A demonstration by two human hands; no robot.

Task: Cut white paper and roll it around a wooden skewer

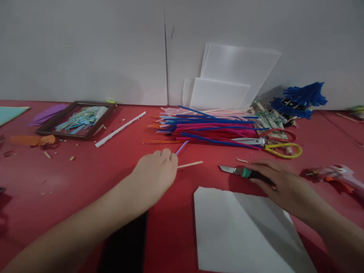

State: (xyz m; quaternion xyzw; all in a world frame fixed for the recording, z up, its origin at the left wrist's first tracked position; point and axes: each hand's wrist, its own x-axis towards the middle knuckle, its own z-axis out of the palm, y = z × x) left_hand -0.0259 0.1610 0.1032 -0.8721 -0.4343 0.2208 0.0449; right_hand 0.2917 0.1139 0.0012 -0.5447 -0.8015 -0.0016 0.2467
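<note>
My left hand (159, 172) is closed round a thin wooden stick (191, 164), whose pale end pokes out to the right over the red table. A lilac pipe cleaner (182, 147) runs up from behind its knuckles; whether the fingers touch it I cannot tell. In my right hand (275, 182) is a utility knife (244, 172) with a green and black handle, its bare blade pointing left. Below the knife lies a pale board (233, 231), partly in shadow from the right arm. The left fingertips are hidden behind the hand.
A pile of pipe cleaners (210, 123) lies at the back, with scissors (281, 146) at its right. White sheets (224, 72) lean on the wall. A glue gun (335, 174) rests far right, a brown frame (76, 119) far left. A black object (125, 246) sits under my left forearm.
</note>
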